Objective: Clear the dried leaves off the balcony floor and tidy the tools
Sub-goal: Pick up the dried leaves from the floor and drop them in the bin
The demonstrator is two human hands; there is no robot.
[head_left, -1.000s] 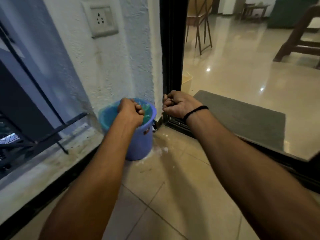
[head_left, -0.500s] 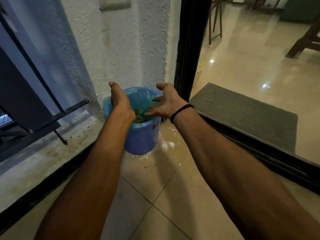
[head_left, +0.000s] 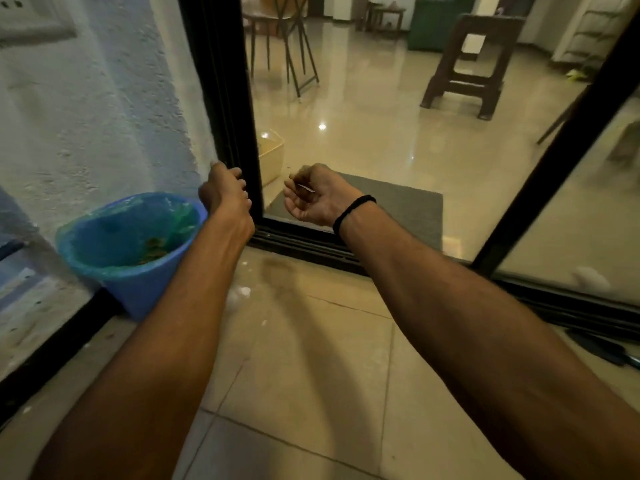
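Note:
A blue bucket (head_left: 138,292) with a green liner stands on the balcony floor against the white wall, with dried leaves (head_left: 152,249) lying at its bottom. My left hand (head_left: 227,197) hovers just right of the bucket's rim, in front of the black door frame, fingers loosely curled and nothing seen in it. My right hand (head_left: 317,197) is over the door track, palm turned up and fingers half curled; only a thin pale sliver shows by the fingers. White specks (head_left: 242,292) dot the tiles beside the bucket.
The black sliding-door frame (head_left: 235,116) and track (head_left: 311,245) separate the balcony from a room with a grey mat (head_left: 408,213), a pale tub (head_left: 272,154) and a brown stool (head_left: 474,64). A dark tool handle (head_left: 606,346) lies at the lower right. A ledge (head_left: 31,313) runs along the left.
Both hands were clenched by the bucket, then spread over it; now they have drawn away to the right, toward the door frame. My view has swung to the right.

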